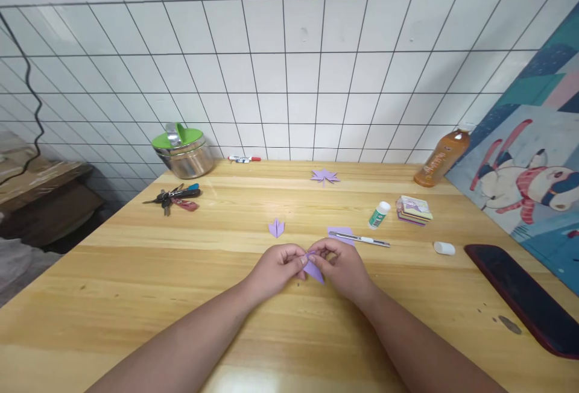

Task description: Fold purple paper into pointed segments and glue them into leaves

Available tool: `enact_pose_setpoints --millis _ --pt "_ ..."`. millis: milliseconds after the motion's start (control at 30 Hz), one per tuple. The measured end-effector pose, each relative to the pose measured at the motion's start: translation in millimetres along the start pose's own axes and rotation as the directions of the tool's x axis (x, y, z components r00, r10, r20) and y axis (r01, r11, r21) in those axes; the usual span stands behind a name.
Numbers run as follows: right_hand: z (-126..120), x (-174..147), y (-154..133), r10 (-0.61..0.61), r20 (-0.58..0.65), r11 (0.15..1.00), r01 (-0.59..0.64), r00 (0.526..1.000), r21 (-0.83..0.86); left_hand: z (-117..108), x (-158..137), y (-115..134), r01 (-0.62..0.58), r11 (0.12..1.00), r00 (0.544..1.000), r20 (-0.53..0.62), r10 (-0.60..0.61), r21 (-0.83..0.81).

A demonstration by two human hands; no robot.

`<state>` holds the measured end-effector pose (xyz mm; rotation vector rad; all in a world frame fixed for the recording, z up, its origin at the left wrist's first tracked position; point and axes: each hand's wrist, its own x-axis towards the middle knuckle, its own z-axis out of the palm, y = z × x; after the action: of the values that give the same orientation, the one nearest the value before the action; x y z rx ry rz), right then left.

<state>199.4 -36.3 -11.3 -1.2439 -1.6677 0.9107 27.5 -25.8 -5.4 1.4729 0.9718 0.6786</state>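
A small piece of folded purple paper (314,269) is pinched between both hands, low over the wooden table. My left hand (279,269) grips its left upper edge with thumb and fingers. On the other side, my right hand (342,269) pinches the top of the paper, and the fingertips of both hands nearly meet. Just beyond the left hand lies a folded purple paper piece with three points (276,228). A flat purple sheet (341,234) rests past the right hand, with a slim craft knife or pen (362,238) lying across it.
Farther back lies a purple paper leaf shape (324,176). To the right are a glue stick (379,215), its white cap (444,248), a paper stack (414,210), a phone (525,296) and a bottle (442,157). Keys (174,197), a green-lidded pot (184,155) and a marker (244,159) sit left.
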Motion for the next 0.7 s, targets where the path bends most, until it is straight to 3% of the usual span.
enact_pose_setpoints --millis 267,500,700 --pt "-5.8 -1.5 -1.6 -0.212 0.074 0.932 0.224 0.975 -0.285 -3.8 3.7 -1.9 0.03 0.999 0.999 -0.03 -0.031 -0.033" --pt "-10.1 -1.5 -3.5 -0.283 0.13 0.897 0.31 0.95 -0.314 -12.8 4.2 -1.3 0.092 0.989 0.987 0.14 -0.075 -0.115" --pt "-12.6 -1.8 1.2 -0.278 0.189 0.905 0.323 0.942 -0.279 -16.2 5.4 -1.0 0.15 0.979 0.981 0.147 -0.13 -0.137"
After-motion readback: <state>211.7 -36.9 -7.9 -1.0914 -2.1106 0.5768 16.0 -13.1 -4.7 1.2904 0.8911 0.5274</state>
